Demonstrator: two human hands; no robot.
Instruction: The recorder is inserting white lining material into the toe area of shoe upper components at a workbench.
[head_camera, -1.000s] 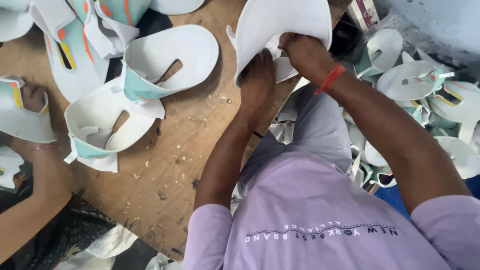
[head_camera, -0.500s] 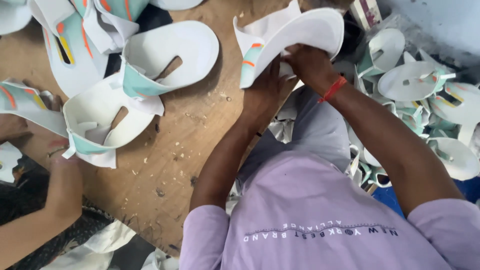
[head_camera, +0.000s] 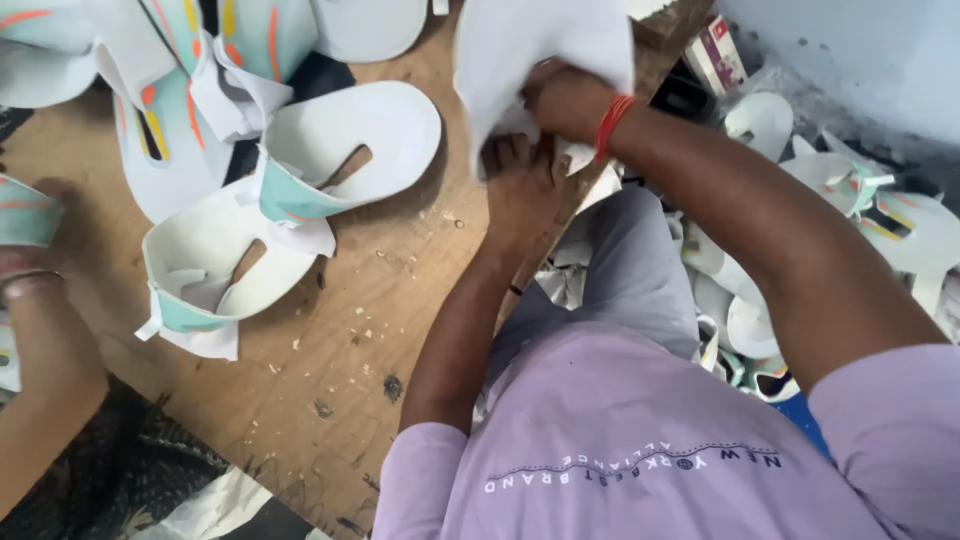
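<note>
Overhead, both hands (head_camera: 545, 135) pinching a smooth white foam sandal sole (head_camera: 540, 50) above scuffed wooden board (head_camera: 400, 330).

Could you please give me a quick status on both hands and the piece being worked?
Left hand and right hand both gripping the white sole piece at the board edge. Two finished soles lie left, apart. Another person's arm at far left, not interfering.
</note>
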